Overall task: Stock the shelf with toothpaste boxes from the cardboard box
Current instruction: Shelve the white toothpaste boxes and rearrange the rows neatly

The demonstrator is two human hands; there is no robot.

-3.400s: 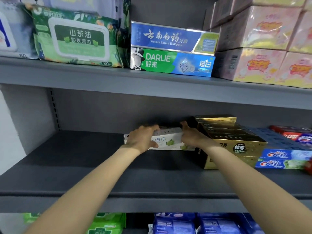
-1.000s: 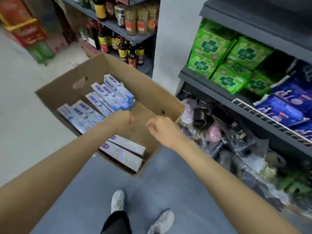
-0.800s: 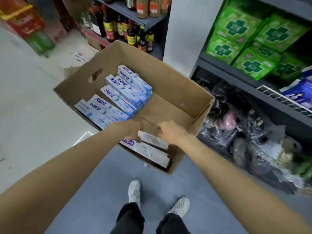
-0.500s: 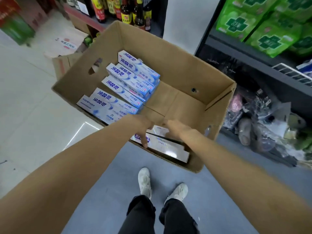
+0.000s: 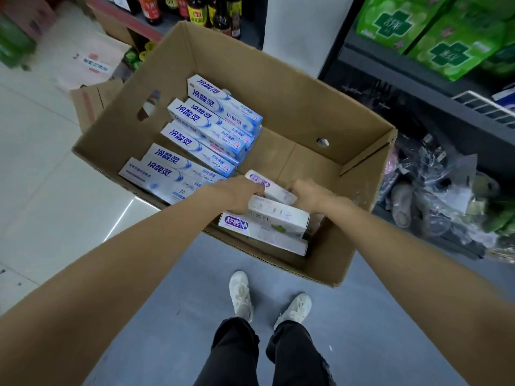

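While a second ago both hands hung curled and empty above the open brown cardboard box [image 5: 278, 87], the head view now shows them down inside it, at its near end on the grey shop floor [image 5: 178, 296]. The left hand [image 5: 238, 195] curls over one end of a white toothpaste box with a purple logo [image 5: 269, 188], and the right hand [image 5: 312, 195] closes on its other end, so the carton is pinched between the two. It lies across two more white cartons [image 5: 267, 221] stacked against the near wall. Blue-and-white toothpaste boxes [image 5: 206, 135] fill the left side of the cardboard box, untouched. The grey shelf unit [image 5: 404, 73] stands to the right, holding green packs [image 5: 434, 32]. The reach has become a grasp: judged from this, the next carton is about to be lifted out, with many yet to stock.
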